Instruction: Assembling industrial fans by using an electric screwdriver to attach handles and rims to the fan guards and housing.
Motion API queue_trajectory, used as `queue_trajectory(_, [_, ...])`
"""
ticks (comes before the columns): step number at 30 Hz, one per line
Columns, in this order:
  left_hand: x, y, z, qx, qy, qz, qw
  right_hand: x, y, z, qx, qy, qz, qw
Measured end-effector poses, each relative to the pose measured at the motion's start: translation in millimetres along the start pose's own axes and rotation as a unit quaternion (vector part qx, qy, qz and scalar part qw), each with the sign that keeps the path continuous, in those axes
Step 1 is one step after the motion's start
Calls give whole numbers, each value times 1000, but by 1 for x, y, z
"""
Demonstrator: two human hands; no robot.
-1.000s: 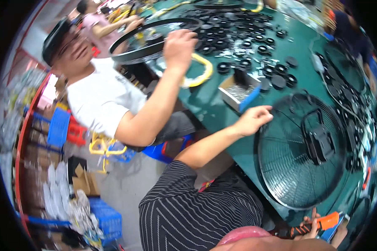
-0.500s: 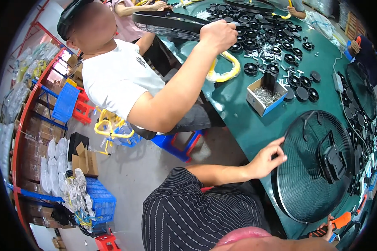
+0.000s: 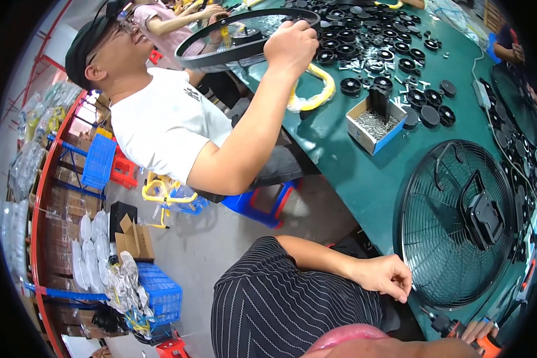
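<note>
My left hand (image 3: 384, 275) is just beside the near left edge of the black fan (image 3: 444, 230), fingers bent; I can't tell if they're pinching anything. My right hand (image 3: 481, 331) is wrapped around an orange drill (image 3: 451, 329). The fan lies on the green table (image 3: 364, 197).

A green table (image 3: 370, 197) stretches from the near right toward the far side. On its near part lies a round black fan guard (image 3: 435, 238) bearing a black housing (image 3: 484, 218). Farther off stands an open box (image 3: 392, 139) of small metal pieces (image 3: 370, 125), beside scattered black discs (image 3: 429, 116). A bent yellow tube (image 3: 324, 97) rests toward the left edge, a pale cable block (image 3: 482, 94) toward the right.
</note>
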State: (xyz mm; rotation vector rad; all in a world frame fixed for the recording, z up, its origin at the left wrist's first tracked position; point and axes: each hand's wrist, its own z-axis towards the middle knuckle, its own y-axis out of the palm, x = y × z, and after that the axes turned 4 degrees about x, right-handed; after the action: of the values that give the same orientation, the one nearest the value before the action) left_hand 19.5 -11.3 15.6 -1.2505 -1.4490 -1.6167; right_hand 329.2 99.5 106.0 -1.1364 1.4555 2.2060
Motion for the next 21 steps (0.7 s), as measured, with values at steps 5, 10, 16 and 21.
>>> queue_trajectory(5, [3, 5, 8, -7, 90, 26, 996, 51, 30, 20, -21, -225, -2, 974])
queue_trajectory(10, [2, -1, 9, 27, 96, 133, 986, 72, 57, 6, 130, -213, 51, 967])
queue_trajectory(16, [3, 9, 13, -5, 46, 130, 990, 67, 60, 1, 169, -219, 27, 961])
queue_trajectory(21, [1, 6, 20, -21, 162, 207, 965, 67, 56, -1, 150, -198, 20, 969])
